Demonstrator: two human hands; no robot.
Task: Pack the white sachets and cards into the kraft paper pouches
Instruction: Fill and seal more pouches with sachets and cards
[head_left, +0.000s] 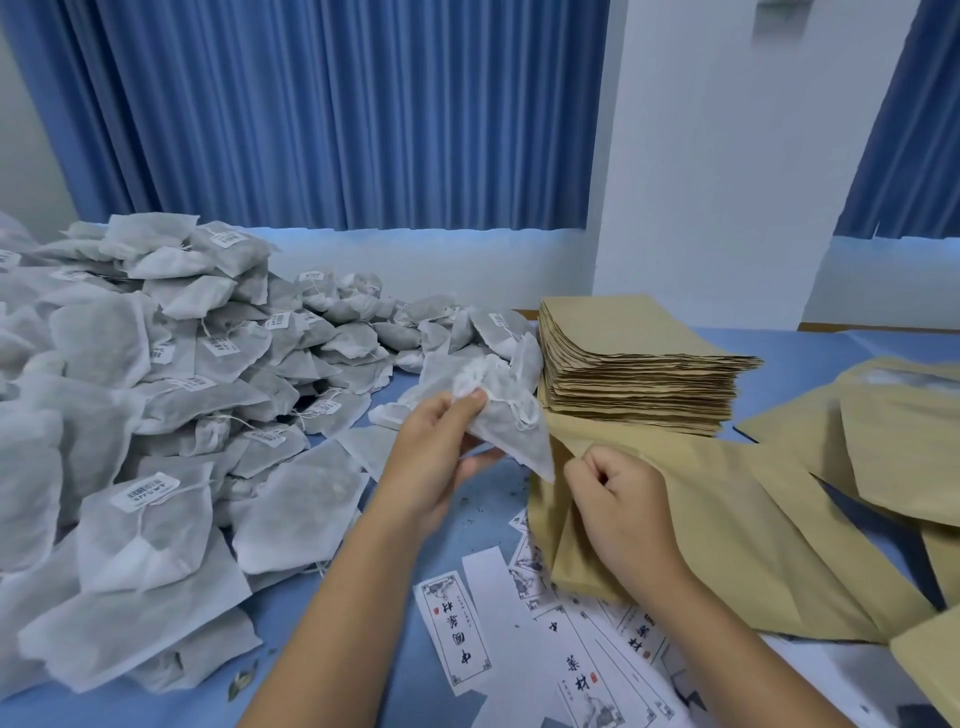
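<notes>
Sprawling across the left half of the table (810, 358) is a heap of white sachets (130, 389), many with strings and barcode labels, piled highest toward the far left corner. A few dry leaf scraps lie on the blue surface near the near edge.

Toward the middle, the left hand (436, 457) is raised above the table, with thumb and curled fingers pinching the bunched top of one sachet (511, 421). That sachet hangs tilted, its lower corner right at the mouth of a kraft pouch (727, 519); whether the corner is already inside cannot be told.

Printed cards (457, 631) with black characters lie scattered along the near edge, under and between the forearms, some tucked beneath the pouch.

The right hand (618, 509) has its fingers curled tight, gripping the pouch's open edge just beside the sachet's corner. The pouch itself lies flat, stretching toward the near right corner.

Behind both hands, at the far edge, stands a neat stack of flat pouches (639, 374), with sachets leaning against its left side. More loose pouches (893, 431) overlap along the right edge.

A blue curtain (337, 114) and white wall (727, 156) stand beyond.
</notes>
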